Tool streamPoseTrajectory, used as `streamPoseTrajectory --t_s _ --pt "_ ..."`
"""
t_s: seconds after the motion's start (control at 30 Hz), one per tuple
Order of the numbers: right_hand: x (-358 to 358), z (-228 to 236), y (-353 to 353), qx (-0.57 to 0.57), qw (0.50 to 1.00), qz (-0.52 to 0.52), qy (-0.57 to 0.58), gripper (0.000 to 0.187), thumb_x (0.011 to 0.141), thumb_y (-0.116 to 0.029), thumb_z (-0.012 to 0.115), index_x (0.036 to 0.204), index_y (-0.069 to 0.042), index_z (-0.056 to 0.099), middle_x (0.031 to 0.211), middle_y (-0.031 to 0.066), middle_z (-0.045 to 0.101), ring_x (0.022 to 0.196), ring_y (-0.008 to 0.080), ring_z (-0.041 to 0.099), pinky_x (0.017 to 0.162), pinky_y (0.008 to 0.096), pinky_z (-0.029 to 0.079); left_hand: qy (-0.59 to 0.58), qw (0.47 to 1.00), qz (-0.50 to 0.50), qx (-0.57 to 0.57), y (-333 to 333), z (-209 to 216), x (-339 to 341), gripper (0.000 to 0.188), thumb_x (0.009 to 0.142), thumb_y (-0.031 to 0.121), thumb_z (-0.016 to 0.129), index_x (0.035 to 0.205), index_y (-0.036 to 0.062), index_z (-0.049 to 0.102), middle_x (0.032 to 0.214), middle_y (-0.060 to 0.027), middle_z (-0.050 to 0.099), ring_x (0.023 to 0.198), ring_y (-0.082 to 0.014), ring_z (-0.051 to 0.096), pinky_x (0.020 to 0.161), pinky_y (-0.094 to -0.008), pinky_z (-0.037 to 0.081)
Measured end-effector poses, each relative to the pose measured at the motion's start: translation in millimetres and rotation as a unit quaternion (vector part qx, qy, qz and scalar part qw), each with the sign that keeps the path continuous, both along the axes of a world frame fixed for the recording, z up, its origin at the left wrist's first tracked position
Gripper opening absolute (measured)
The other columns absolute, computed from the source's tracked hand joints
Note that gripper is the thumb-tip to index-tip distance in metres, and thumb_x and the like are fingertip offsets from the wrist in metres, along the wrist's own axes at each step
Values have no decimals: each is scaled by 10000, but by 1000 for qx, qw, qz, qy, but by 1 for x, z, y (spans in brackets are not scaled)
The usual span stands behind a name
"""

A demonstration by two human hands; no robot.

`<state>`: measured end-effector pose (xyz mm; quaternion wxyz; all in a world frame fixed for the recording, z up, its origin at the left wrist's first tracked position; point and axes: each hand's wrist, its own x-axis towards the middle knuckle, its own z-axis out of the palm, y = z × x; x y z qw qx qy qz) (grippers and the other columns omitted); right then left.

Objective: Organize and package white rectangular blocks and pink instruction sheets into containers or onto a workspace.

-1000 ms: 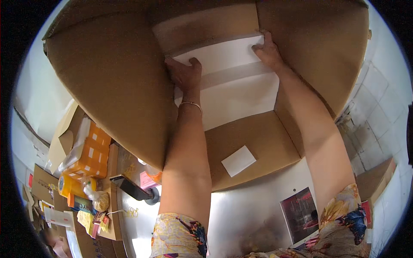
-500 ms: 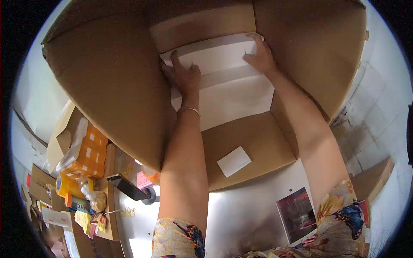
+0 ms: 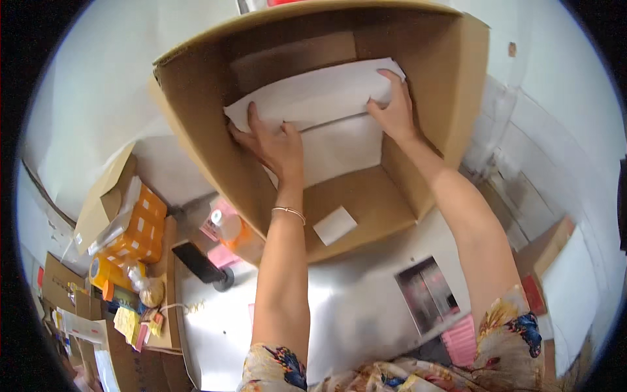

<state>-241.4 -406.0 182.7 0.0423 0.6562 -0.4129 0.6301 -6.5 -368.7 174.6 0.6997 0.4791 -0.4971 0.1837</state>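
Open brown carton (image 3: 215, 117); white label (image 3: 334, 225)

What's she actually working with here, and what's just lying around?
In use:
left hand
right hand
white sheet
cardboard box

Lying about:
orange packets
tape roll
black handheld device

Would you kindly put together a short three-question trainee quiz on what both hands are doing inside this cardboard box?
1. True or false: both hands rest on the white folded sheet of paper inside the large brown cardboard box.
2. Which wrist carries the thin bracelet? A) left B) right C) neither
3. Fill in: the small white label lies on the box's lower ______.

Key
1. True: the left hand and the right hand both lie flat on the sheet.
2. A
3. flap
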Motion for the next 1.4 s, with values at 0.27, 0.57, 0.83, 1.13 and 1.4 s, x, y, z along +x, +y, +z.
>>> streamPoseTrajectory --t_s 0.27,0.57,0.83,1.13,1.4 --pt "-31 -9 140 -3 999 -26 28 625 746 -142 751 1320 -151 505 1269 204 548 1224 408 512 1033 447 424 -22 1000 -14 7 130 -22 -17 740 691 67 723 1390 111 486 1466 -371 263 1373 -523 307 1100 -517 351" --pt "-70 -104 257 127 989 -61 44 636 726 -177 729 1319 -147 500 1305 218 542 1214 416 544 1028 442 449 -87 978 -72 175 245 -94 -28 718 704 121 736 1375 97 481 1413 -313 347 1265 -480 444 1044 -485 422" --pt "-63 -161 228 397 897 -93 170 1114 762 -609 694 1613 -238 79 1019 230 703 961 422 674 854 479 535 -155 858 -30 489 226 -150 49 1040 783 474 741 1572 83 189 1237 -331 613 1167 -466 595 1008 -485 462" --pt "-107 -203 245 331 911 161 -185 1028 834 -380 791 1604 -141 152 1455 234 497 1336 394 485 1087 464 408 -39 878 -291 378 277 -209 87 696 921 211 712 1482 -31 378 1449 -190 492 1137 -233 589 923 -350 507" --pt "-71 -221 250 209 974 73 58 635 781 -191 762 1351 -163 483 1509 227 311 1361 432 398 1118 415 372 -158 906 -190 345 278 -200 57 728 882 176 706 1526 92 377 1513 -305 335 1398 -456 368 1131 -479 339"
